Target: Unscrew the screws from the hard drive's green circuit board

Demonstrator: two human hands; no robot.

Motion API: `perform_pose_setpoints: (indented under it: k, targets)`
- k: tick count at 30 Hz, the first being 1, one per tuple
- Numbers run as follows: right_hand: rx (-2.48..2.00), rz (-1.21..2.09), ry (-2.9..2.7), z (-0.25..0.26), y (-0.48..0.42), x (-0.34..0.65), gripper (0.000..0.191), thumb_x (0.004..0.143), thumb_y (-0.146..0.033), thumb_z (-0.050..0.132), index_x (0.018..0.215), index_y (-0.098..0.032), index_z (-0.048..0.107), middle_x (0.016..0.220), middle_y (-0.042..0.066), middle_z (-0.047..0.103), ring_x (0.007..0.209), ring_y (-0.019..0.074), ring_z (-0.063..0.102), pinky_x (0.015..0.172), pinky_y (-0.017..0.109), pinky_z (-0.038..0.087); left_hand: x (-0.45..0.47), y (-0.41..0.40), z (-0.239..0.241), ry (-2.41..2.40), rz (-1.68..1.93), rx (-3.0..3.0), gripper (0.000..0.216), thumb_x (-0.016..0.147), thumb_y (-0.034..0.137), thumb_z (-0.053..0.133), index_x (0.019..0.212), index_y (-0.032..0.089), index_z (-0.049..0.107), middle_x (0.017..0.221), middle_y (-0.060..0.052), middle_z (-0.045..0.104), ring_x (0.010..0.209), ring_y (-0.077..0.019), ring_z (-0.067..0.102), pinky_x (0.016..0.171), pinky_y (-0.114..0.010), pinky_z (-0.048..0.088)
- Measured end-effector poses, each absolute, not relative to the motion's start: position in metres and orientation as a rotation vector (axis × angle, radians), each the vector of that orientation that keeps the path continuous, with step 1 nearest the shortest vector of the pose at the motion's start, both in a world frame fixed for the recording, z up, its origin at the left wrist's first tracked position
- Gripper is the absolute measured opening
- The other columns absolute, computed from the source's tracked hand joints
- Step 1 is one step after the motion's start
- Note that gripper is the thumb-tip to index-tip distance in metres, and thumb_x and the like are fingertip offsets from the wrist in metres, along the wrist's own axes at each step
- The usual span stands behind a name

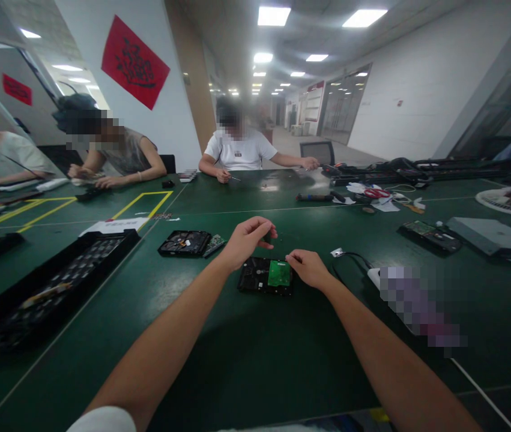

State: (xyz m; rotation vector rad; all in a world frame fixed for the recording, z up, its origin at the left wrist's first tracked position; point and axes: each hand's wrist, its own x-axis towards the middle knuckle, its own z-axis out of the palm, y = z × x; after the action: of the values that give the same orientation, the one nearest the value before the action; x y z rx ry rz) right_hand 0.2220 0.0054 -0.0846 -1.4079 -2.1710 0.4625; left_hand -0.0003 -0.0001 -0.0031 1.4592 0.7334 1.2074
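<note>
A black hard drive (254, 277) lies flat on the green table before me, its green circuit board (280, 273) facing up. Above its far edge hovers my left hand (248, 241), with thumb and fingers curled together; whatever they may hold is too small to make out. My right hand (311, 270) is at the drive's right edge, beside the circuit board. Its thumb and forefinger are pinched together, and anything between them is hidden. Left of the drive sit an opened hard drive (185, 243) and a loose circuit board (214, 245).
A long black tray (52, 282) stretches along the left. On the right lie a phone (417, 306) with a cable, another drive (430, 236) and a grey metal box (498, 236). Tools and wires (381, 174) clutter the far right. A co-worker (239, 150) sits opposite, others at left.
</note>
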Motion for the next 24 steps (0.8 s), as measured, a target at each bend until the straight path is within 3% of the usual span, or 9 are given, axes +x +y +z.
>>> perform_pose_setpoints:
  k: [12,24]
  targets:
    - [-1.403,0.502,-2.155,-0.0866,0.0070,0.2217,0.026,0.093,-0.033,0.051,0.079,-0.020,0.068,0.078,0.002,0.068,0.070,0.0141,0.057,0.065,0.025,0.037,-0.0024,0.0008,-0.0022,0.672,1.185,1.336,0.024,0.089,0.037,0.060,0.094,0.015,0.066,0.094,-0.009,0.066,0.093,-0.0216,0.064,0.074,-0.038,0.061]
    - [-1.425,0.477,-2.163,-0.0849,0.0048,0.2210,0.026,0.092,-0.038,0.054,0.081,-0.021,0.070,0.078,0.002,0.069,0.069,0.0145,0.057,0.063,0.026,0.037,-0.0020,0.0011,-0.0035,0.688,1.189,1.428,0.032,0.087,0.045,0.065,0.099,0.016,0.064,0.098,-0.008,0.064,0.093,-0.0183,0.063,0.077,-0.037,0.061]
